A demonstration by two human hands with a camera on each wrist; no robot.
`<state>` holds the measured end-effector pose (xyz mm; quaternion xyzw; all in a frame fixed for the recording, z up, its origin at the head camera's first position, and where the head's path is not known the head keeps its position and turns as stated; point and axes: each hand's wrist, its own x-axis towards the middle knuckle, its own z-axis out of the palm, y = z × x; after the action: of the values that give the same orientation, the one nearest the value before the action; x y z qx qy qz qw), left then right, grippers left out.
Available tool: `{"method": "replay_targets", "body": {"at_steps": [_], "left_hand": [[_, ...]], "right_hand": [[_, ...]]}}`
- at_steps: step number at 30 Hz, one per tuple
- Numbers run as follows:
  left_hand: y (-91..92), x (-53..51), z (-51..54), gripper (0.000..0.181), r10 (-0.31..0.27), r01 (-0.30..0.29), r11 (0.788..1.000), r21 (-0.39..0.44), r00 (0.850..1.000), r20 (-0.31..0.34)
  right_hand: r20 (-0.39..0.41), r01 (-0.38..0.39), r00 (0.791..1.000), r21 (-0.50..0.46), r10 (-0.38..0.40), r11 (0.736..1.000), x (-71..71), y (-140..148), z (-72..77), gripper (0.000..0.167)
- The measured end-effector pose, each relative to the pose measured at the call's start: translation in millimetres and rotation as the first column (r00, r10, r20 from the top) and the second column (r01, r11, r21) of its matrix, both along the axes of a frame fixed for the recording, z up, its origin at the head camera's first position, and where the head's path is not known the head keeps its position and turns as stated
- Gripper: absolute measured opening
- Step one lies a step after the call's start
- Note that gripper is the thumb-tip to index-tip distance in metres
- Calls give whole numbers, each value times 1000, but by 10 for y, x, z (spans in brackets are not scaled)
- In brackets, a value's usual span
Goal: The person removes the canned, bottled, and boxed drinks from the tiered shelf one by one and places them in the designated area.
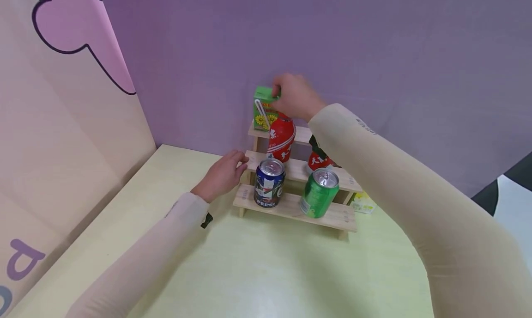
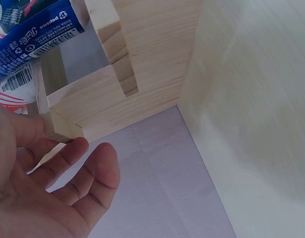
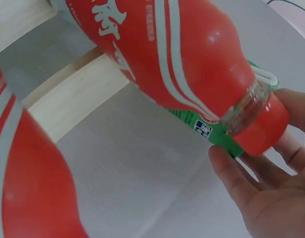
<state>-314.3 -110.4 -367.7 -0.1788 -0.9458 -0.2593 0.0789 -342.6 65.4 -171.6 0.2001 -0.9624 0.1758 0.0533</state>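
At the left end of the stepped wooden shelf's middle tier (image 1: 299, 170), my left hand (image 1: 222, 174) pinches the board's edge; its other fingers are loosely bent in the left wrist view (image 2: 53, 183). My right hand (image 1: 295, 96) reaches over a red bottle (image 1: 281, 140) and holds the upper part of a green carton (image 1: 262, 119) on the top tier. In the right wrist view, fingers (image 3: 234, 173) touch the carton (image 3: 204, 128) behind the bottle's red cap (image 3: 266, 126); the bottle partly hides this contact. A white straw lies along the carton's front.
A blue Pepsi can (image 1: 269, 184) and a green can (image 1: 319, 193) stand on the bottom tier. Another red bottle (image 1: 317, 162) is partly behind my right sleeve. A yellow-and-white pack (image 1: 363, 203) lies right of the shelf. A purple cloth wall (image 1: 199, 68) rises behind.
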Motion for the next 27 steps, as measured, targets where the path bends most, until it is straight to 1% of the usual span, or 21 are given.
{"method": "replay_targets", "body": {"at_steps": [3,9,11,14,17,21,24,27], "left_hand": [[-19,5,22,25,2,-2,1000,-1,1000,-10],[-29,24,59,25,4,-4,1000,5,1000,-18],[-11,29,64,25,-1,1,1000,10,1000,-13],[18,40,73,26,-6,6,1000,17,1000,-3],[39,40,76,26,-5,5,1000,11,1000,-4],[54,21,76,25,-4,4,1000,5,1000,-16],[62,5,71,25,-6,6,1000,5,1000,-23],[68,-5,57,26,-5,5,1000,0,1000,-7]], "right_hand": [[-25,1,1000,-18,-2,1000,-12,-36,-17,14],[-65,-35,997,-83,29,996,-33,-43,-73,11],[-88,-42,996,-125,31,991,-25,-28,-74,10],[-153,-47,988,-176,20,983,-1,-1,-34,10],[-245,-74,969,-200,23,977,23,46,24,8],[-355,-147,932,-205,67,968,43,144,75,5],[-411,-183,908,-211,83,960,52,243,86,7],[-438,-185,896,-205,79,961,83,365,92,9]]}}
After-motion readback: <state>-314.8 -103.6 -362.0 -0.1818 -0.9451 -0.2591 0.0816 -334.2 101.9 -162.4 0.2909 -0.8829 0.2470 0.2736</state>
